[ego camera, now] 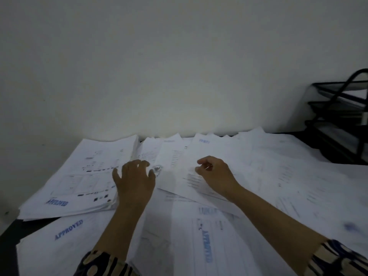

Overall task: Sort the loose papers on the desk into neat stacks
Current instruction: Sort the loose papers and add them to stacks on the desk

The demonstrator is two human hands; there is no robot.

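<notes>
At twelve o'clock, the right hand point(216, 172) pinches a loose sheet point(201, 176); the spread left hand point(134, 177) could skew the stack point(79, 176).

Bare white wall point(179, 66); dim light; black mesh tray rack point(342, 120) at right.

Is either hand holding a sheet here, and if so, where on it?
Left hand rests spread on the papers, gripping nothing. Right hand has curled fingers over a loose sheet; whether it pinches that sheet cannot be told.
</notes>
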